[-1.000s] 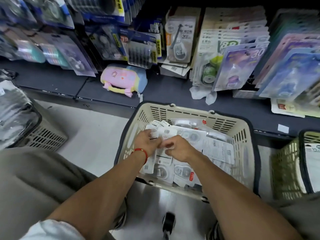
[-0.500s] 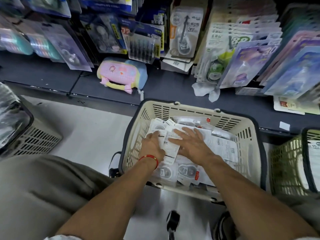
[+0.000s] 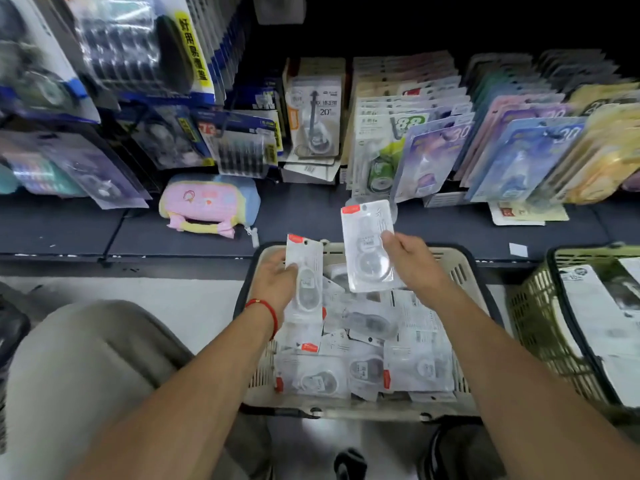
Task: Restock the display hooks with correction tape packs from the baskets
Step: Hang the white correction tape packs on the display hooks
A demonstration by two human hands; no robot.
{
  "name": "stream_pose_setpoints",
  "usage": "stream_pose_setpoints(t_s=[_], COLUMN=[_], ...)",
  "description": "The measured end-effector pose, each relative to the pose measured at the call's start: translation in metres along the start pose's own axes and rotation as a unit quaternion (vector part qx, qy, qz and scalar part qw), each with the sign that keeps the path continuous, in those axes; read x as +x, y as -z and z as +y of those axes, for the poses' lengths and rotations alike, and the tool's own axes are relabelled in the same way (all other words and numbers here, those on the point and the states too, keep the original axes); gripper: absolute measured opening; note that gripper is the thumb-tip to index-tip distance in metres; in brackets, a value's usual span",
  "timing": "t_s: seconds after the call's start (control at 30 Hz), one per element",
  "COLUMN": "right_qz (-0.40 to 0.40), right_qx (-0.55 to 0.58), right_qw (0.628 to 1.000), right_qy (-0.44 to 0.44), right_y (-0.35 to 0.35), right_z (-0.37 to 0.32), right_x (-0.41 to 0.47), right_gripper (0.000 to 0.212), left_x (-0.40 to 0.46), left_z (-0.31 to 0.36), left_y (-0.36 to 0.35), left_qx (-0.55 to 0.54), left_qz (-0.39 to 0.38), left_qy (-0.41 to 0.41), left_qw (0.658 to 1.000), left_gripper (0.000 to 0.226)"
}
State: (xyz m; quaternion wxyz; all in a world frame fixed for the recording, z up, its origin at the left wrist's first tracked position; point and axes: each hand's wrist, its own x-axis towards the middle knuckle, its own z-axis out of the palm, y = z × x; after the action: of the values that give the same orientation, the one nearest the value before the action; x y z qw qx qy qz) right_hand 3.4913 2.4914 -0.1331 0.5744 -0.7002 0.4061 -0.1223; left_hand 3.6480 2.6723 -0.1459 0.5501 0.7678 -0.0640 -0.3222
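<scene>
A beige basket (image 3: 460, 268) on the floor in front of me holds several white correction tape packs (image 3: 363, 368) with red tabs. My left hand (image 3: 275, 280) grips one pack (image 3: 306, 282) by its left edge, just above the basket's far left corner. My right hand (image 3: 412, 261) pinches a second pack (image 3: 369, 251) upright, raised over the basket's far rim. Hanging rows of correction tape packs (image 3: 408, 147) fill the display hooks at the back.
A dark shelf (image 3: 311, 216) runs along under the hooks, with a pink and blue pouch (image 3: 207, 206) lying on it. A green basket (image 3: 540, 327) with packs stands to the right. Another basket edge (image 3: 10, 327) shows at the far left. My knee (image 3: 86, 358) is at the lower left.
Both hands were pressing and sorting packs inside the basket. Now each has lifted a pack out, the right one higher. The view has tilted up toward the hooks.
</scene>
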Motion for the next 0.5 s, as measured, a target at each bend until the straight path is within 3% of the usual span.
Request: stream_pose_setpoints(t_s=[0.07, 0.13, 0.23, 0.3, 0.4, 0.43, 0.5], right_qz=[-0.041, -0.073, -0.071, -0.056, -0.006, -0.024, -0.104], right_qx=[0.020, 0.015, -0.098, -0.167, -0.330, -0.370, -0.415], right_qw=[0.999, 0.997, 0.993, 0.984, 0.944, 0.928, 0.904], right_qy=[-0.018, -0.024, -0.010, 0.004, 0.026, 0.022, 0.015], right_y=[-0.010, -0.026, -0.046, -0.051, -0.043, -0.038, -0.037], right_z=[-0.001, 0.000, -0.001, 0.001, 0.019, 0.028, 0.049], right_x=[-0.007, -0.013, -0.017, -0.015, -0.008, -0.008, -0.011], right_gripper=[0.049, 0.052, 0.049, 0.050, 0.036, 0.032, 0.052], left_x=[-0.003, -0.006, -0.013, -0.015, -0.011, -0.007, -0.001], left_z=[0.001, 0.005, 0.004, -0.002, -0.006, -0.007, -0.009], left_y=[-0.001, 0.000, 0.000, 0.000, 0.011, 0.016, 0.024], left_qx=[-0.136, -0.221, -0.183, -0.110, -0.060, -0.052, -0.029], left_qz=[-0.027, -0.101, -0.215, -0.196, -0.095, -0.066, -0.030], left_qy=[0.049, 0.075, 0.052, 0.021, 0.005, 0.010, 0.026], left_qw=[0.989, 0.967, 0.958, 0.974, 0.994, 0.996, 0.999], left_gripper=[0.025, 0.016, 0.041, 0.055, 0.055, 0.057, 0.062])
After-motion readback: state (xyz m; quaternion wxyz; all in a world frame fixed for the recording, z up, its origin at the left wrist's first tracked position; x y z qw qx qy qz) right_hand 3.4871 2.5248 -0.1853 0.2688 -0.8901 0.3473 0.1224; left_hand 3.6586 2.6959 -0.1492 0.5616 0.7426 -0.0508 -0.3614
